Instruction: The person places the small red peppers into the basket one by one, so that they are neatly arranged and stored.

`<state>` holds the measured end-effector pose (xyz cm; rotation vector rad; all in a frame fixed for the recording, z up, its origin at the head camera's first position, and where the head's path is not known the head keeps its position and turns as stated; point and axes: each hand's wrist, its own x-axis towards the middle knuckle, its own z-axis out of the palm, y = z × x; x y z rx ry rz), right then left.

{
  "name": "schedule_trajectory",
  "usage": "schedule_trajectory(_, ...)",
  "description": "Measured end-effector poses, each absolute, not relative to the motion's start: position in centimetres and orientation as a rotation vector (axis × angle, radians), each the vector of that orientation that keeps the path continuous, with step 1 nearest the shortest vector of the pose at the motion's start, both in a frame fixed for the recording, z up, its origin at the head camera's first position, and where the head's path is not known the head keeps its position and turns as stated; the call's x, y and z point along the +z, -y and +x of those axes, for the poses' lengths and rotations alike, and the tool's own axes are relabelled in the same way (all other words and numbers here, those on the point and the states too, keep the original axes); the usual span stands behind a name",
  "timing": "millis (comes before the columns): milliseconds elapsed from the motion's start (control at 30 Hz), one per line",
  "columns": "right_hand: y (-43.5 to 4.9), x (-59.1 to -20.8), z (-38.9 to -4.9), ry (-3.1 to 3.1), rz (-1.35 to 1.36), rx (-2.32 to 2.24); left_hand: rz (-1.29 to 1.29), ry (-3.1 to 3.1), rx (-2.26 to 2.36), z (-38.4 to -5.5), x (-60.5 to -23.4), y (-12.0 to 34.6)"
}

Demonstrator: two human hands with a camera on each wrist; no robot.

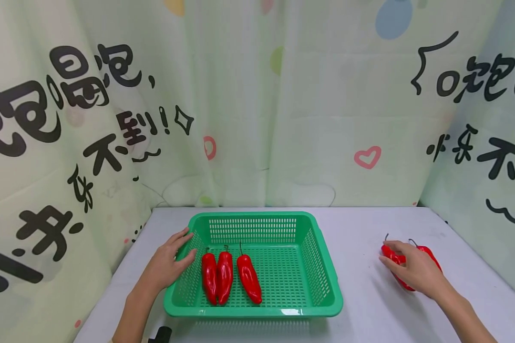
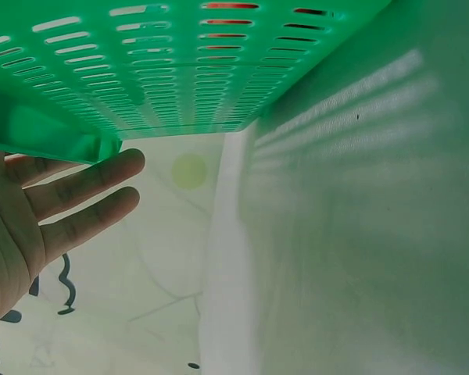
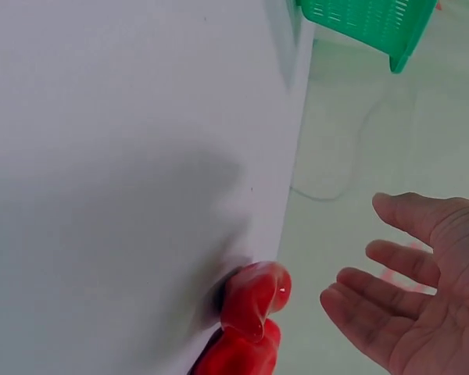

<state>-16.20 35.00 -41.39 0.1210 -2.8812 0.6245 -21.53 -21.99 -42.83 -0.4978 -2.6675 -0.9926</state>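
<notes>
In the head view, a green plastic basket (image 1: pixel 279 312) stands mid-table with red chili peppers in its left part: one pepper (image 1: pixel 209 278), a second (image 1: pixel 225 278) beside it, a third (image 1: pixel 249 281) slightly apart. My left hand (image 1: pixel 167 262) rests at the basket's left rim, thumb over the edge; in the left wrist view its fingers (image 2: pixel 86 191) lie straight against the outside. My right hand (image 1: pixel 416 269) hovers with spread fingers over two more red peppers at the right, one pepper (image 1: pixel 392 255) partly covered, the other (image 1: pixel 431 255) behind it. A gap separates hand and pepper (image 3: pixel 250 301) in the right wrist view.
The white table (image 1: pixel 360 228) runs back to a pale printed curtain (image 1: pixel 309 119) that also closes both sides. A small black object (image 1: pixel 160 335) shows at the bottom edge, near the left forearm.
</notes>
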Motion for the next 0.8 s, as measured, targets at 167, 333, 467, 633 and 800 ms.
schedule_trajectory(167, -35.5, -41.8, -16.3, 2.886, 0.112, 0.611, -0.504, 2.661, -0.985, -21.6, -42.9, 22.0)
schedule_trajectory(333, -36.0, -42.3, -16.4, 2.896, 0.093, 0.600, -0.508, 2.654, -0.983, -21.6, -42.9, 22.0)
schedule_trajectory(467, -36.3, -42.6, -16.7, 2.909, 0.072, 0.593, -0.507, 2.648, -0.980, -21.6, -43.0, 21.9)
schedule_trajectory(633, -36.6, -43.0, -17.1, 2.926, 0.046, 0.591, -0.508, 2.644, -0.979, -21.6, -43.0, 22.0)
schedule_trajectory(800, -36.7, -43.3, -17.4, 2.943, 0.013, 0.592, -0.509, 2.643, -0.980, -21.6, -43.0, 22.0)
